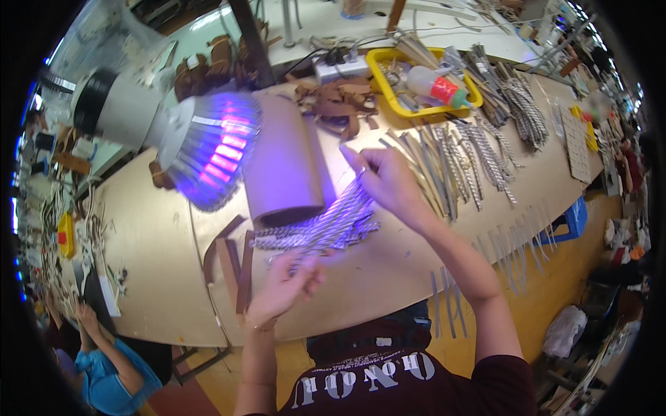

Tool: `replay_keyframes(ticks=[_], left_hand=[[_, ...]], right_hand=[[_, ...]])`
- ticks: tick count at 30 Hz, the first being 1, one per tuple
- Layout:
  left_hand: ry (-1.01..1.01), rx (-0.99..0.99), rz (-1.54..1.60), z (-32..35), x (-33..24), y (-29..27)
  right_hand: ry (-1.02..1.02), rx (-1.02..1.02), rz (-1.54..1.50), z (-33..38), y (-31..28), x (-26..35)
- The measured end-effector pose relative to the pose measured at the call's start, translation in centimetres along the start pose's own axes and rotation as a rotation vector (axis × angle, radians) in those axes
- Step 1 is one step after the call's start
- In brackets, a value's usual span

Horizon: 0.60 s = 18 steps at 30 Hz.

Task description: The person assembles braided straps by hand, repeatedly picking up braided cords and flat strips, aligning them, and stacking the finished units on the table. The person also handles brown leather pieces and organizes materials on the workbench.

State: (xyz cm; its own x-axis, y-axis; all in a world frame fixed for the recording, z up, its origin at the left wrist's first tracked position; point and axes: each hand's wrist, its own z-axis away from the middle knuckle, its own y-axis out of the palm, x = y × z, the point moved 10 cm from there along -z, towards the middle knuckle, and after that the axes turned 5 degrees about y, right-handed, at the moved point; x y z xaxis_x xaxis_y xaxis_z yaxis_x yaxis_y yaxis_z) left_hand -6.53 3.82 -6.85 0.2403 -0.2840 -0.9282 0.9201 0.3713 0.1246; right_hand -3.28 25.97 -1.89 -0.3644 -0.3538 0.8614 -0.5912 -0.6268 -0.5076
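Note:
A bundle of silver-and-white braided straps (340, 216) slants between my hands over the table. My right hand (392, 179) is closed round its upper end, thumb pointing up. At the lower end, my left hand (286, 283) curls its slightly blurred fingers round the strap ends. More braided straps lie on the table under the bundle, in front of a large brown cylinder (283, 163). A lamp with a finned metal head (215, 149) glows purple over the cylinder, at its left.
Brown strips (229, 260) lie left of my hands. A yellow basket (388, 97) holds a bottle with a red label (444, 89). Several cords and braided straps (479, 156) are spread at the right. Thin strips (513, 243) hang over the table's edge. A person in blue (114, 367) works at lower left.

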Motion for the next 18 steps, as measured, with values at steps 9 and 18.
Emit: replay_keyframes(ticks=[9,18], left_hand=[[0.121,-0.55,-0.042,0.6,0.2,-6.4],[0.254,-0.904,-0.441,5.2,-2.9,-7.0]], right_hand=[[0.043,0.14,0.266,3.6,2.8,-2.9],[0.265,-0.427,0.677,3.6,-18.3,-9.5]])
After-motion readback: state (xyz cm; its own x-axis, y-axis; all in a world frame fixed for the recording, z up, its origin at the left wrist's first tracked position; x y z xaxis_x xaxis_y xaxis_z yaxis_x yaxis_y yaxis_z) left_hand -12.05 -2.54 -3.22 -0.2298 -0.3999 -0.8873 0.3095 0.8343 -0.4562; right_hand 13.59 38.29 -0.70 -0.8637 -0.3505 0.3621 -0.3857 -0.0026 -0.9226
